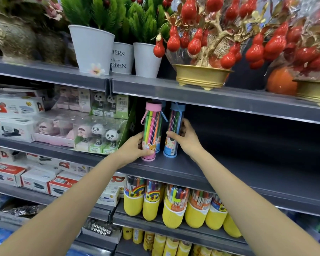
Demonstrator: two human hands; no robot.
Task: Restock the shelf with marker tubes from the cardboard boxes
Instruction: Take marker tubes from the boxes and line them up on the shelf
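Centre frame, both tubes stand upright on the shelf (229, 163), caps up: left hand (133, 146) has its grip around the pink tube (151, 130), right hand (185, 139) around the blue tube (174, 130).

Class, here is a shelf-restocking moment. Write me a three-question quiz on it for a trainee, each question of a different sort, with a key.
1. True or false: the left hand grips the pink tube.
2. Multiple choice: the blue tube stands a) to the left of the pink tube, b) to the right of it, c) on top of it.
3. Fill in: the tubes on the shelf below have ___ bases.

Key: 1 true. 2 b; the right hand holds it upright on the dark shelf. 3 yellow.
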